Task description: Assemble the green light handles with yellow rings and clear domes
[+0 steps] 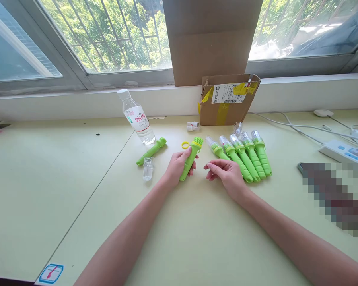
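While aslant inside the snug left grip [175, 167], green tube [189, 162] near pinched right grip [229, 175], contents unclear.

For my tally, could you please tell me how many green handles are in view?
7: one green handle in the left hand, another beside the bottle, and five in a row, partly behind the right hand. The box could hide more.

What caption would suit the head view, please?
Left hand holding a green handle, right hand near five more with clear caps.
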Motion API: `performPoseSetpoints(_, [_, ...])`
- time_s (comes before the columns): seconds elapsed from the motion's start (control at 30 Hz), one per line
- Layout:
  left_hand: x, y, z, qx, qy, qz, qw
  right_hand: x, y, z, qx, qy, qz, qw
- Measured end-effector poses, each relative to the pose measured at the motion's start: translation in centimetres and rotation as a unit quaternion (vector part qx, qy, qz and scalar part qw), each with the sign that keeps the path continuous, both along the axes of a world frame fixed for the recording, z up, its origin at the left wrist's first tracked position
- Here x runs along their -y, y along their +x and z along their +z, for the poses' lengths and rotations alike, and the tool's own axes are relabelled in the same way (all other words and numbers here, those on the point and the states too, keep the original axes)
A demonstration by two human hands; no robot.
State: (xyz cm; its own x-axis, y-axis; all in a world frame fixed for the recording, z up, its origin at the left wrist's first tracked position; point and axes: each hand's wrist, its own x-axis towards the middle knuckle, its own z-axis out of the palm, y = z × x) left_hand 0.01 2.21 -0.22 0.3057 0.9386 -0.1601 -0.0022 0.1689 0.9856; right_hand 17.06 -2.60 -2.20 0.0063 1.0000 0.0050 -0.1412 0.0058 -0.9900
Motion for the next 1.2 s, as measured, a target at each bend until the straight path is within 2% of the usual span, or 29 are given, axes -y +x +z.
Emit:
performPoseSetpoints(0.47, [0.06,0.01,0.10,0.001,0.002,-0.003,1.000,-0.01,-0.13,0.01,0.003,0.017,-0.003,1.000])
performPoseSetpoints(0.97, [0.20,0.12,0.21,-0.006,0.004,-0.001,1.000,0.12,0.08,-0.10,-0.011,0.003,0.039,0.999])
performPoseSetpoints(1.2, [0.20,0.06,0.19,0.001,0.009,-0.007,1.000,0.30,-0.34,-0.15,0.034,0.009,0.033,0.999])
